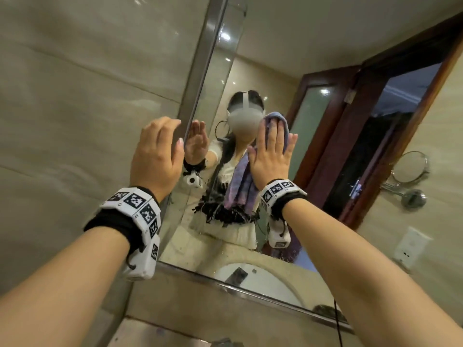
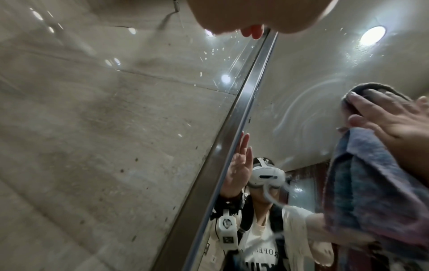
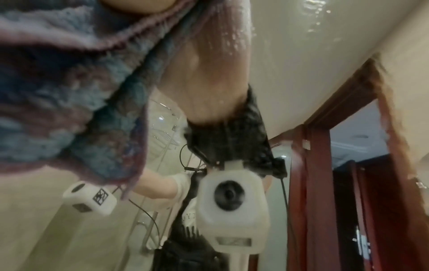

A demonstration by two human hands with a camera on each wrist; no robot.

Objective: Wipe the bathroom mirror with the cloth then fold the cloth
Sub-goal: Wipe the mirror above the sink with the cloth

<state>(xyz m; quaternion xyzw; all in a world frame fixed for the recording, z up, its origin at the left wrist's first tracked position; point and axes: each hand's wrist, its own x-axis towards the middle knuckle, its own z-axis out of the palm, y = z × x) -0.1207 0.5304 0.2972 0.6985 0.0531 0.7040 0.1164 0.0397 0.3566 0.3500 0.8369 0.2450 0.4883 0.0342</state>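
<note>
The bathroom mirror [image 1: 263, 58] has a metal frame [image 1: 200, 78] and shows my reflection. My right hand [image 1: 269, 146] lies flat with straight fingers and presses a purple-blue cloth [image 1: 275, 118] against the glass; the cloth's free end hangs below the palm. My left hand [image 1: 170, 132] rests open on the mirror's left frame edge, holding nothing. In the left wrist view the frame [image 2: 232, 128] runs diagonally, with curved wipe streaks on the glass [image 2: 301, 110] beside the cloth [image 2: 366, 192]. The right wrist view is filled by the cloth [image 3: 69, 91].
Beige tiled wall [image 1: 75, 121] lies left of the mirror. A white sink [image 1: 263, 279] and a wooden door frame [image 1: 350, 121] appear in the mirror. A round magnifying mirror [image 1: 411, 166] and a wall socket [image 1: 411, 244] sit at the right. A black cable [image 1: 337, 319] hangs low.
</note>
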